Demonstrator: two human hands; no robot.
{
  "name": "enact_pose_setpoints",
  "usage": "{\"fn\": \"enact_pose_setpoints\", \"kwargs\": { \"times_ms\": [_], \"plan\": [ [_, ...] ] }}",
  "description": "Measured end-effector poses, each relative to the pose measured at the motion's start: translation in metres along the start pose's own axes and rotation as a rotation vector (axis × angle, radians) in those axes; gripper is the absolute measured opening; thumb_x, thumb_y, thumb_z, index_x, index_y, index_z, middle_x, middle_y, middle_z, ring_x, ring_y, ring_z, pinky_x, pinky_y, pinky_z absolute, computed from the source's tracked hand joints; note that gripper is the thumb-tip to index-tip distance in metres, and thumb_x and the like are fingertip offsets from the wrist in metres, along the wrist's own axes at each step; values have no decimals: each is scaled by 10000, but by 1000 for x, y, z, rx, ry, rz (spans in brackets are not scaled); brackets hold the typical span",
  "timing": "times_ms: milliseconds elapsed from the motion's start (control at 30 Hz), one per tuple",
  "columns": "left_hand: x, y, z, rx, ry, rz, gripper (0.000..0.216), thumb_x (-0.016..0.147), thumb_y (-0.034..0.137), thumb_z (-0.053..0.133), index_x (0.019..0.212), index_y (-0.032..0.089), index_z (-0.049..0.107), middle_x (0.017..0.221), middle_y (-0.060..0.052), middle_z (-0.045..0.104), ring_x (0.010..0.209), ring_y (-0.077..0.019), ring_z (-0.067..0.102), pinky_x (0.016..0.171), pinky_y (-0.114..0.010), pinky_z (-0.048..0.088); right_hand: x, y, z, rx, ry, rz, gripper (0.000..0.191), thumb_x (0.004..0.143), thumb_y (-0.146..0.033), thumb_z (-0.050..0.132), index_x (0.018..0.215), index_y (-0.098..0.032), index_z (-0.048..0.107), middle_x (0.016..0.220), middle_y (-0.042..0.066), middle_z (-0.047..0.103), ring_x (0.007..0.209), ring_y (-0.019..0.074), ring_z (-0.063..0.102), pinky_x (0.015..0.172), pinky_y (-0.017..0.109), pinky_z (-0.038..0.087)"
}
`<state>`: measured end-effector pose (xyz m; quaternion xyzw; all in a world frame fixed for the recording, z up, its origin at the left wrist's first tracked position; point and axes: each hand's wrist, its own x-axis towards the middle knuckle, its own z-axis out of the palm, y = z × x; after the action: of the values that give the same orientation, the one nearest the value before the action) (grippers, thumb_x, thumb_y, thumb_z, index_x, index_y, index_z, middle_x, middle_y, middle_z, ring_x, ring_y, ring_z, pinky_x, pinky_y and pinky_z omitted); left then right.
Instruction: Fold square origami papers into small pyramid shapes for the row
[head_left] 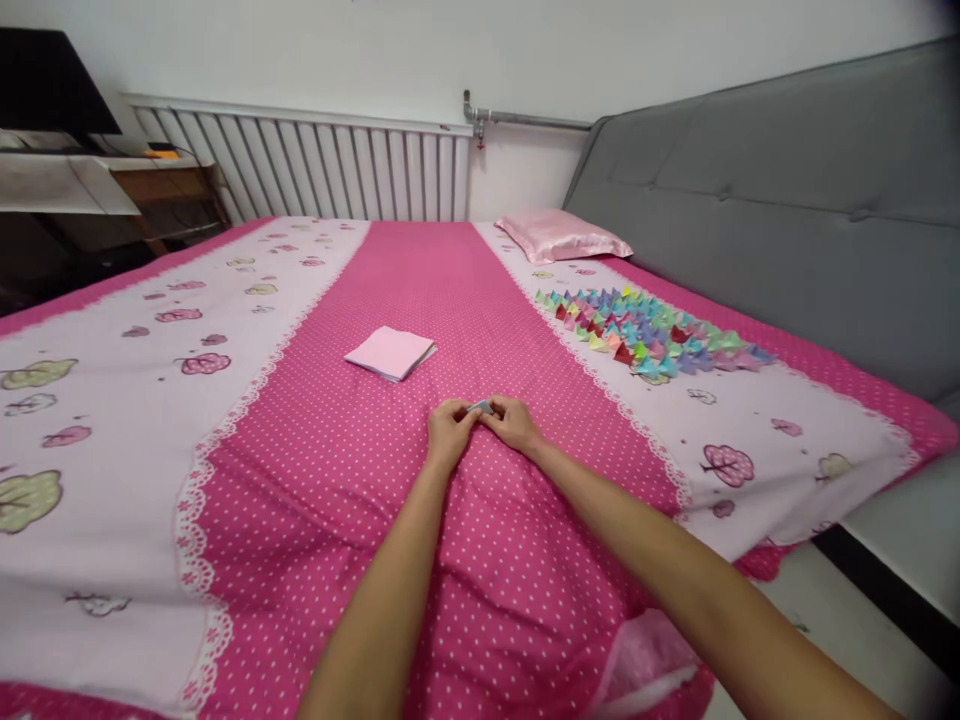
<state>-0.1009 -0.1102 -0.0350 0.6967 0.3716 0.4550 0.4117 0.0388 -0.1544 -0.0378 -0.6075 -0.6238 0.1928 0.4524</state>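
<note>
A small piece of folded paper (481,406), bluish grey, is pinched between both hands just above the pink dotted bedspread (315,470). My left hand (451,430) grips its left side with thumb and fingertips. On the other side, my right hand (512,424) is closed on the paper too, the thumbs close together. Much of the paper is hidden by the fingers. Beyond my left hand lies a stack of square paper (391,352), pink on top. Rows of small folded paper pieces (645,330) in many colours stand on the bed to the right.
A pink satin pillow (562,236) lies at the far right, by the grey padded headboard (780,170). Behind the bed a white radiator (315,165) runs along the wall. A dark monitor (52,85) stands on a desk (169,185) at the left.
</note>
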Motion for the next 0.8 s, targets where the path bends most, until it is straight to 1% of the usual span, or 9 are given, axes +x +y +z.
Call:
{"fn": "enact_pose_setpoints", "kwargs": {
  "times_ms": [133, 267, 400, 500, 800],
  "plan": [
    [1, 1, -4, 24, -2, 3, 126, 678, 276, 620, 686, 169, 687, 681, -24, 644, 662, -140, 547, 672, -261, 428, 2, -2, 4, -20, -7, 16, 214, 729, -381, 589, 699, -170, 606, 520, -38, 522, 472, 89, 422, 460, 193, 319],
    [3, -3, -5, 37, -13, -22, 135, 677, 258, 608, 688, 155, 694, 663, -26, 661, 622, -137, 553, 630, -256, 433, 4, -3, 6, -18, -27, 34, 188, 718, -354, 599, 712, -167, 621, 543, -35, 566, 493, 95, 469, 471, 189, 344],
    [5, -7, -6, 48, -33, -40, 150, 683, 256, 596, 702, 151, 702, 685, -34, 678, 637, -145, 574, 637, -259, 436, 7, 0, 8, -2, -51, 59, 183, 696, -349, 627, 729, -170, 639, 585, -28, 611, 541, 113, 532, 496, 198, 381],
    [4, -6, -6, 57, -24, -53, 148, 680, 255, 595, 698, 154, 703, 688, -36, 681, 640, -148, 578, 640, -262, 432, 9, 3, 8, 3, -62, 75, 193, 677, -357, 648, 719, -169, 644, 595, -22, 623, 566, 128, 559, 505, 205, 393],
    [2, -3, -9, 58, -1, -51, 123, 669, 248, 614, 670, 165, 705, 653, -25, 666, 621, -144, 561, 636, -260, 412, 6, 1, 8, -22, -64, 88, 207, 685, -371, 635, 736, -171, 645, 606, -13, 628, 564, 131, 551, 495, 206, 386]
  ]
}}
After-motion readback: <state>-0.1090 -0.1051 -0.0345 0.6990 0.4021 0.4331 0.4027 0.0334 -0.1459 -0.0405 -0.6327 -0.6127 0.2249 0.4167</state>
